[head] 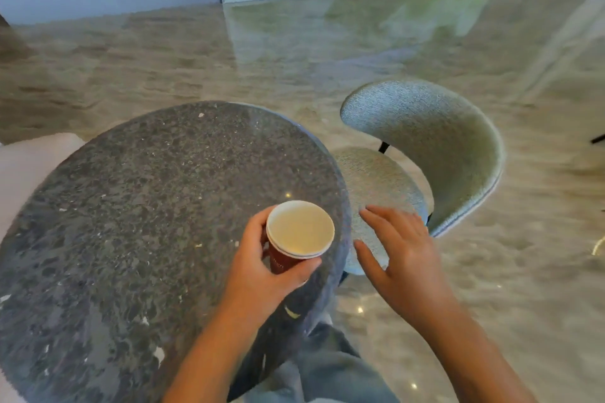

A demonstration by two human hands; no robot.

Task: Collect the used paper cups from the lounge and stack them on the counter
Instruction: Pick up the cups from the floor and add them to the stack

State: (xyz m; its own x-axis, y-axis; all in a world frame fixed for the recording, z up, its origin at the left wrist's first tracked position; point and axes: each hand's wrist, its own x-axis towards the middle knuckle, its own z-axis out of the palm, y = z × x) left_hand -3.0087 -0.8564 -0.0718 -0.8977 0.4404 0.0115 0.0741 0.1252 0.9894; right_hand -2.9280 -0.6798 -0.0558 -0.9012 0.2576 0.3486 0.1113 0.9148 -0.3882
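**Lounge cleanup: where things are right now**

Head cam: the left hand (pixel 258 275) has fingers and thumb wrapped around the red paper cups (pixel 299 232). The doubled white rim looks like two nested together. They're upright, and I can't tell if they're touching the tabletop. The round stone table (pixel 147 222) spreads out left of that hand. The right hand (pixel 402 258) is just beside the cups, not touching, fingers spread loose and holding nothing. A grey fabric chair (pixel 442 141) sits under and beyond it, with shiny marble floor (pixel 294 52) past both hands.
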